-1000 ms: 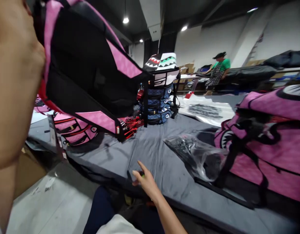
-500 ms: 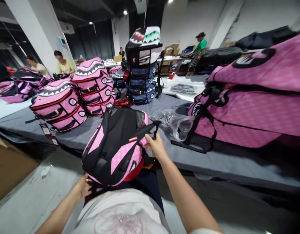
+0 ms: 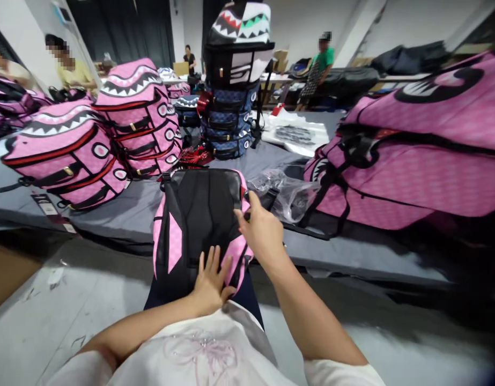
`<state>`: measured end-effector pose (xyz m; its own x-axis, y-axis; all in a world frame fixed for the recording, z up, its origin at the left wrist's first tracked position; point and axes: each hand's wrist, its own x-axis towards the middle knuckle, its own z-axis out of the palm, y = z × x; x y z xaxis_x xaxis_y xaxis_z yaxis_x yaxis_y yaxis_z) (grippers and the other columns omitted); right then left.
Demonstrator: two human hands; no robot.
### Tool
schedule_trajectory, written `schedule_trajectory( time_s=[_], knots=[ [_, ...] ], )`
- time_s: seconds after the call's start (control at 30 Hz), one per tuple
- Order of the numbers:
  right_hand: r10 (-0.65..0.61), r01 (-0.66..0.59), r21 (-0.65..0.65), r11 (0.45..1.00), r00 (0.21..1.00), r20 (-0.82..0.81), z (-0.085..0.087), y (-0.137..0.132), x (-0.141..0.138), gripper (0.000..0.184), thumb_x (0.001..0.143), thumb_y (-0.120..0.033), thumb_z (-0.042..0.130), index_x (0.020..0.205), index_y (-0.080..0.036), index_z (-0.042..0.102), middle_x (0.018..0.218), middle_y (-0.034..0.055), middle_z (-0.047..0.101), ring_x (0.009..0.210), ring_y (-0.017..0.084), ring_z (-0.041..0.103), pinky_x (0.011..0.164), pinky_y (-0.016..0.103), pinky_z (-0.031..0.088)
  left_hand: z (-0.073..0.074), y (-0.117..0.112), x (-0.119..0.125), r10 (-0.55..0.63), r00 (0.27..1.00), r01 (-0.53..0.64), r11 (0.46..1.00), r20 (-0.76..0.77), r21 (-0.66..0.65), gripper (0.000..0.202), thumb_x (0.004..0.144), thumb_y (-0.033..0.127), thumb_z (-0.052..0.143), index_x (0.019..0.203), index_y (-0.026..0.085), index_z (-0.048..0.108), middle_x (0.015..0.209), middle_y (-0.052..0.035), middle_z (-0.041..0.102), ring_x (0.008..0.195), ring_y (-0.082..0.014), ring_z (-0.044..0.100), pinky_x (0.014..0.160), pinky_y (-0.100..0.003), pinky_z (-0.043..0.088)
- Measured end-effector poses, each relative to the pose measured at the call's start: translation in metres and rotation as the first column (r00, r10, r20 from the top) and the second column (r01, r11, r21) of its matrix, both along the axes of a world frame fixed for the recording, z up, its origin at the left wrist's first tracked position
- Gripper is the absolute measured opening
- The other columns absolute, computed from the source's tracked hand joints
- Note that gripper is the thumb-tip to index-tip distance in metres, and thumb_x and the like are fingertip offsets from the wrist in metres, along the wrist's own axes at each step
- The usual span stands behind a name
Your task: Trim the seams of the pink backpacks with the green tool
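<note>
A pink and black backpack [image 3: 202, 201] lies with its padded back panel up, partly across my lap and against the table edge. My left hand [image 3: 210, 281] is spread flat on its lower part, fingers apart. My right hand [image 3: 263, 228] is closed at the upper right edge of the bag, thumb toward the back panel and index finger by a strip of red trim. Whatever small part lies under those fingers is hidden. Clear plastic wrapping [image 3: 293, 195] lies on the table just beyond my right hand.
Pink shark-mouth backpacks are stacked at left [image 3: 138, 118], with another pink stack [image 3: 66, 155] beside them. A pile of dark blue backpacks [image 3: 229, 120] stands ahead. Large pink bags [image 3: 424, 171] fill the right of the grey table [image 3: 352, 257]. Several people work farther back.
My left hand has moved from the bag's lower left side onto its back panel. The backpack now sits straighter. My right hand has let the shoulder strap go and moved to the bag's edge.
</note>
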<state>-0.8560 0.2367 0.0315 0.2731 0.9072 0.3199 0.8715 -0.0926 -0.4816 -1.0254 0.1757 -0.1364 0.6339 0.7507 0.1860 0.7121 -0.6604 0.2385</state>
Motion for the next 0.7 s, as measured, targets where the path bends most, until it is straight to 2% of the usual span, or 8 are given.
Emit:
schedule_trajectory(
  time_s=[0.07,0.13,0.2,0.3,0.37,0.47,0.53,0.7],
  knots=[
    [0.168,-0.171,-0.012,0.985,0.975,-0.146,-0.004,0.0,-0.007,0.059,0.092,-0.041,0.065,0.145,-0.018,0.052,0.113,0.0169,0.073,0.092,0.03,0.073,0.078,0.037,0.054,0.007,-0.002,0.01,-0.117,0.99,0.112,0.992,0.082,0.063,0.081,0.088,0.067,0.057,0.153,0.018,0.045,0.159,-0.0275,0.037,0.148,-0.0475,0.034,0.112,-0.07,0.04],
    [0.219,-0.3,-0.096,0.949,0.846,-0.486,-0.017,0.005,-0.005,0.056,0.088,-0.048,0.068,0.135,-0.017,0.059,0.112,0.0149,0.073,0.08,0.024,0.074,0.066,0.031,0.053,0.024,0.008,0.003,-0.185,0.962,0.162,0.979,0.199,0.126,0.058,0.095,0.055,0.054,0.14,0.02,0.059,0.144,-0.0202,0.06,0.135,-0.0375,0.056,0.104,-0.055,0.054],
    [0.063,-0.361,-0.164,0.918,0.54,-0.839,-0.033,0.008,0.006,0.052,0.09,-0.055,0.063,0.125,-0.016,0.061,0.101,0.0118,0.075,0.066,0.019,0.072,0.054,0.026,0.049,0.048,0.034,-0.01,-0.183,0.938,0.14,0.977,0.296,0.159,0.038,0.101,0.037,0.045,0.128,0.021,0.066,0.121,-0.0122,0.074,0.114,-0.025,0.07,0.093,-0.041,0.061],
    [-0.093,-0.357,-0.087,0.93,0.002,-0.996,-0.053,0.003,0.024,0.054,0.095,-0.064,0.05,0.117,-0.017,0.061,0.088,0.0086,0.076,0.065,0.017,0.072,0.063,0.029,0.055,0.088,0.093,-0.011,-0.165,0.934,0.112,0.977,0.316,0.179,0.037,0.102,0.024,0.038,0.124,0.02,0.067,0.117,-0.012,0.074,0.112,-0.0237,0.068,0.096,-0.043,0.057],
    [-0.042,-0.315,0.007,0.949,-0.148,-0.988,-0.062,-0.002,0.03,0.06,0.094,-0.07,0.046,0.116,-0.017,0.062,0.086,0.0081,0.077,0.068,0.017,0.073,0.077,0.033,0.058,0.11,0.135,0.009,-0.236,0.934,0.184,0.962,0.27,0.204,0.035,0.102,0.024,0.04,0.126,0.019,0.066,0.129,-0.0117,0.069,0.125,-0.0244,0.061,0.103,-0.044,0.052],
    [0.052,-0.277,0.089,0.957,-0.141,-0.989,-0.075,-0.007,0.029,0.071,0.086,-0.082,0.046,0.112,-0.017,0.062,0.086,0.0092,0.078,0.066,0.019,0.073,0.074,0.035,0.059,0.131,0.185,0.06,-0.468,0.883,0.456,0.846,-0.026,0.274,0.032,0.101,0.025,0.044,0.121,0.015,0.067,0.134,-0.014,0.066,0.127,-0.0252,0.059,0.104,-0.044,0.046],
    [0.096,-0.216,0.116,0.97,-0.098,-0.991,-0.085,-0.008,0.028,0.076,0.08,-0.087,0.049,0.108,-0.018,0.061,0.08,0.0079,0.077,0.06,0.019,0.071,0.063,0.033,0.057,0.137,0.205,0.092,-0.552,0.812,0.584,0.765,-0.19,0.273,0.032,0.1,0.034,0.049,0.104,0.012,0.071,0.116,-0.0163,0.072,0.11,-0.0268,0.065,0.096,-0.044,0.045],
    [0.162,-0.092,0.164,0.982,-0.027,-0.986,-0.112,-0.021,0.022,0.074,0.08,-0.087,0.049,0.106,-0.018,0.059,0.067,0.0037,0.073,0.045,0.017,0.064,0.043,0.027,0.049,0.142,0.207,0.112,-0.657,0.677,0.73,0.656,-0.333,0.191,0.048,0.1,0.049,0.047,0.072,0.016,0.068,0.068,-0.0073,0.068,0.064,-0.0187,0.059,0.075,-0.039,0.037]
  ],
)
